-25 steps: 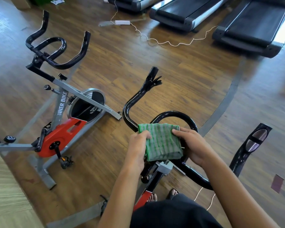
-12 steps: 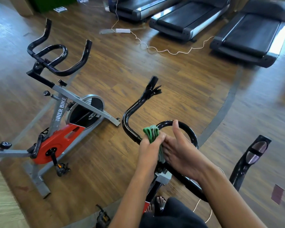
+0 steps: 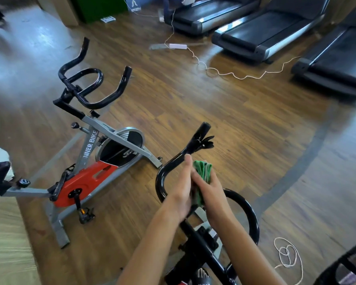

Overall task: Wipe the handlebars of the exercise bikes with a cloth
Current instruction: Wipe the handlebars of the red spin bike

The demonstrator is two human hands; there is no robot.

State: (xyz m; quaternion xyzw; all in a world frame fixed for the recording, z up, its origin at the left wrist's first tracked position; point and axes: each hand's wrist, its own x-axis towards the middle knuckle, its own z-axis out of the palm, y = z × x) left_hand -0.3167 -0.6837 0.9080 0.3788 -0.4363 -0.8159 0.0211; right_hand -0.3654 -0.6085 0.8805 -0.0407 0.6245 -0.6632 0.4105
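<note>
The green striped cloth (image 3: 203, 171) is folded up and sandwiched between my two hands, just above the near bike's black handlebar (image 3: 160, 182). My left hand (image 3: 181, 190) lies flat against the cloth with straight fingers, next to the bar's left bend. My right hand (image 3: 211, 194) holds the cloth from the other side, fingers curled round it. The bar's left horn (image 3: 200, 134) rises beyond my hands and its centre loop (image 3: 250, 214) curves to the right. A second bike's handlebars (image 3: 88, 87) stand at the left, untouched.
The second bike, grey and red (image 3: 86, 177), stands on the wooden floor at the left. Three treadmills (image 3: 255, 31) line the back right. A white cable (image 3: 230, 74) snakes across the floor, and a coil of cord (image 3: 286, 256) lies at the lower right.
The cloth, spread over the bar a second ago, has been folded into a bundle between my palms. My hands rose and shifted left along the bar; the view tilted up.
</note>
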